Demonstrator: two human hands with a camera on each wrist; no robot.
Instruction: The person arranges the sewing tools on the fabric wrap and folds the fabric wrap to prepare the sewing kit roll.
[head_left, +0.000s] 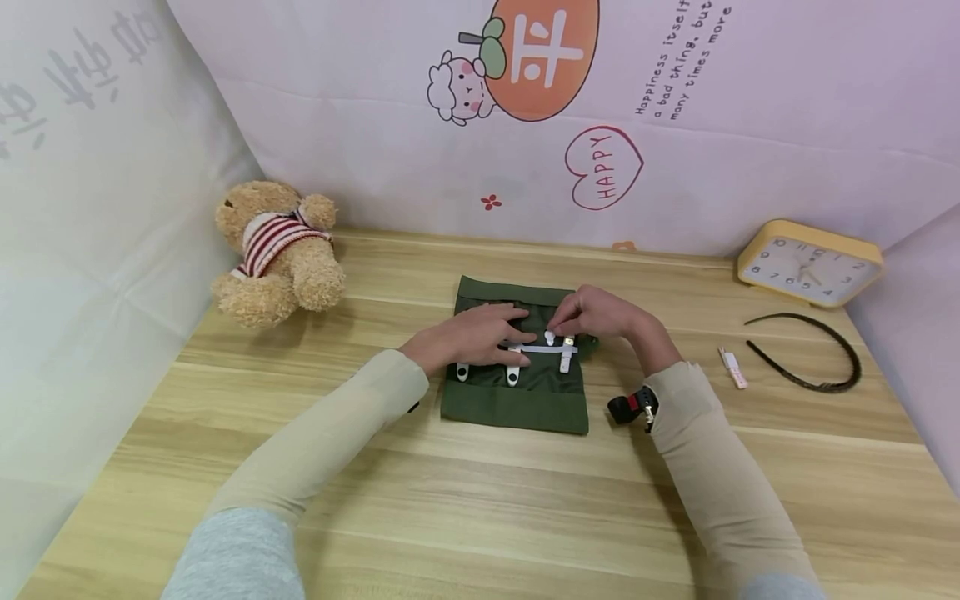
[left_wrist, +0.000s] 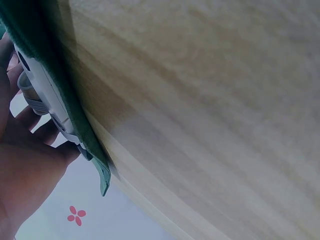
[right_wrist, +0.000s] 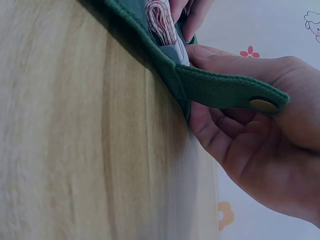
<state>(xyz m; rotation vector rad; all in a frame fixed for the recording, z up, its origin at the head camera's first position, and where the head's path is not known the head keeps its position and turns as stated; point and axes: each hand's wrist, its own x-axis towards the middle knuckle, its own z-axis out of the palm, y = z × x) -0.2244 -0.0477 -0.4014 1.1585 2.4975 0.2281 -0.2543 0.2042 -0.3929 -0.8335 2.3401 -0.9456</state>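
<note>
A dark green fabric organizer (head_left: 517, 408) lies spread flat on the wooden table, a white elastic band (head_left: 542, 349) running across its middle. My left hand (head_left: 483, 333) rests on its left half with fingers spread, over slim white pieces (head_left: 513, 377) with black dots at their ends. Over the right half, my right hand (head_left: 600, 312) has thumb and forefinger together at a small white piece (head_left: 550, 337). Beside it, a folded pink-and-white bundle (right_wrist: 161, 22) sits under the band. A green strap with a snap (right_wrist: 235, 90) sticks out past the right hand's fingers, partly hiding them.
A teddy bear (head_left: 281, 254) in a striped top leans at the back left. On the right are a yellow clock (head_left: 810, 262), a dark headband (head_left: 855, 367) and a small pink-and-white item (head_left: 732, 368). A printed cloth (head_left: 375, 150) stands behind the table.
</note>
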